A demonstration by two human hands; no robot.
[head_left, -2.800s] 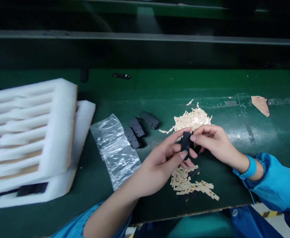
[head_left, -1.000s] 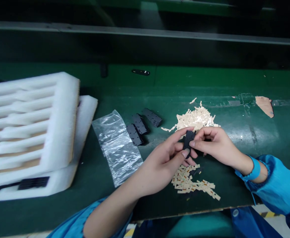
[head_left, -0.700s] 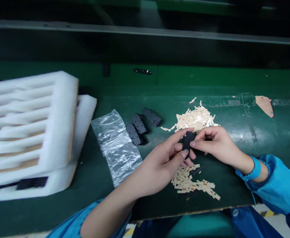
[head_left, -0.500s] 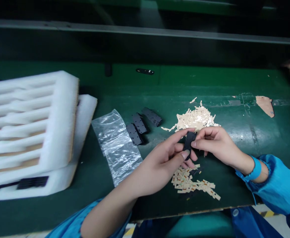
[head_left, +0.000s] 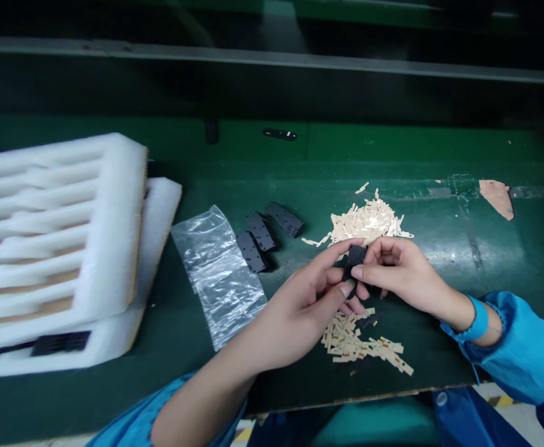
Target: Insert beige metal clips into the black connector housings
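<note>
A small flat black plastic piece (head_left: 357,254) is pinched between the thumb and fingers of my left hand (head_left: 300,310), tilted above the bench. My right hand (head_left: 405,273) is closed in a pinch against its right side, with the thumb lying across the piece's face. Just beyond the hands lies a heap of pale cream strips (head_left: 367,221). Below them is a looser pile of beige strips (head_left: 369,351) with brown marks, with a few dark bits among them. Several black plastic pieces (head_left: 262,231) rest in short stacks to the left.
A clear plastic bag (head_left: 223,279) lies flat left of the hands. White foam trays (head_left: 118,230) are stacked at far left. A torn cardboard scrap (head_left: 496,198) lies at right. At the back are a black elongated part (head_left: 280,135) and a dark block (head_left: 211,131).
My right thumb has slid slightly left over the black plastic piece. At the back, the two dark parts have shifted right. Another person's hand has mostly left the right edge.
</note>
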